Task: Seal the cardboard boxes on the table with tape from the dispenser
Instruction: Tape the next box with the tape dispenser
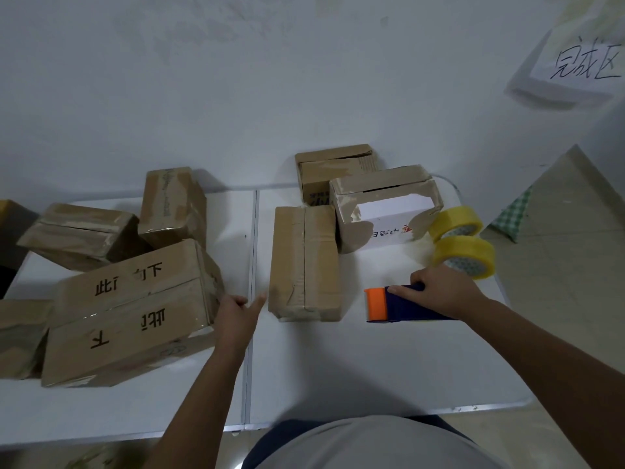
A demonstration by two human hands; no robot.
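White folding table against a pale wall, seam down the middle; we're standing at the near edge. Left half: a pile of cardboard boxes, biggest is the printed box lying tilted at front. Right half: narrow brown box just right of the seam, long axis running away from us, flap seam on top along that axis. Behind it, a torn white-faced box and another carton at the wall. Two yellow tape rolls stacked at the far right edge.

Our right hand is closed around the blue-and-orange tape dispenser, orange end pointing left toward the narrow box, near but not touching it. Our left hand is open, fingers spread, between printed box and narrow box, touching the printed one's corner.

Judgement: narrow box is next; right hand is nearer, and the dispenser needs turning to run along that seam.
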